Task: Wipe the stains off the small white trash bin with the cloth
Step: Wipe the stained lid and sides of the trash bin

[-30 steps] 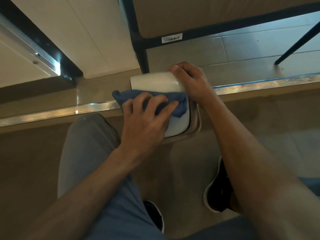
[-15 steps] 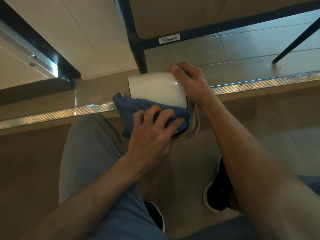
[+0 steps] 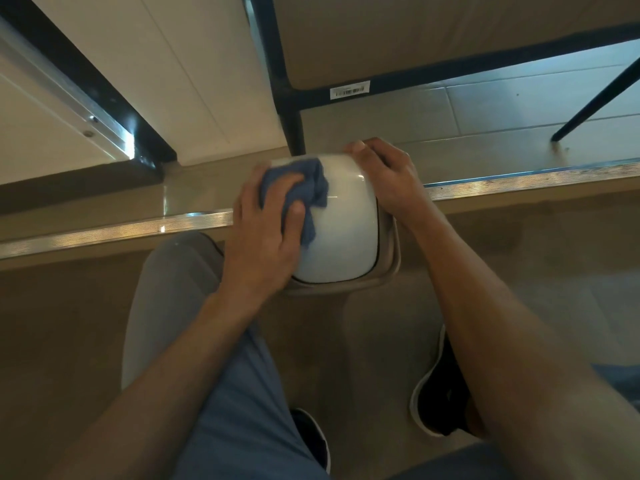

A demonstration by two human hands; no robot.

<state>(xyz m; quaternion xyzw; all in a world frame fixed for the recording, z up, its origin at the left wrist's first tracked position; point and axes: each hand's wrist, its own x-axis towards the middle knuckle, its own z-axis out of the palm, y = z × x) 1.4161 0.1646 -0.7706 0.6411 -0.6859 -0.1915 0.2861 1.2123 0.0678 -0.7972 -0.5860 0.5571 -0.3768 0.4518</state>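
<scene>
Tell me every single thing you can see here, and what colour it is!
trash bin: one, white with a beige rim, tipped on its side on the floor by the metal strip
cloth: one, blue, bunched on the far left part of the bin
metal strip: one, silver, runs across the floor
furniture frame: one, black, behind the bin, with a barcode label
slanted leg: one, black, far right on the tiles
shoes: two, black with white edges
trousers: grey-blue
left hand: its fingers hold the cloth against the bin
right hand: grips the bin's far right edge
</scene>
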